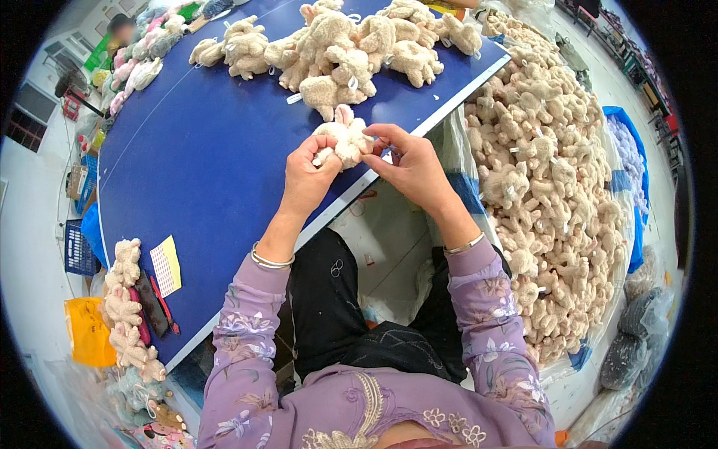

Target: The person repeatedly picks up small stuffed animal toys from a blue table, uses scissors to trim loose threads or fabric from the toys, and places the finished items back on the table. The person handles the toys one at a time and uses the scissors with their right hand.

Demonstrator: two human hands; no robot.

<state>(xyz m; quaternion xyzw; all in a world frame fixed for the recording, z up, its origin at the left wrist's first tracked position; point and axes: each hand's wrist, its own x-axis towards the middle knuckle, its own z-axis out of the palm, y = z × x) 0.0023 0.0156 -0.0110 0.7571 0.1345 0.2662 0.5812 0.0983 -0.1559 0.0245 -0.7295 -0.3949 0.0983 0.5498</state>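
A small cream plush toy (345,139) with a pink-lined ear is held between my two hands, just above the blue table's near edge. My left hand (308,166) is closed on its left side, thumb and fingers pinching the plush. On the other side, my right hand (404,159) pinches the toy's right edge between thumb and fingertips. What exactly lies under the right fingertips is too small to make out. Beyond the hands, a heap of similar cream plush toys (333,41) lies on the table, several with white loop tags.
To the right stands a large open sack (458,153) piled with cream plush toys (550,187). The blue table (202,165) has a white edge. At its left lie a yellow-and-white label sheet (166,266), a dark flat case (153,305) and a row of plush toys (126,307). Someone sits at the far left.
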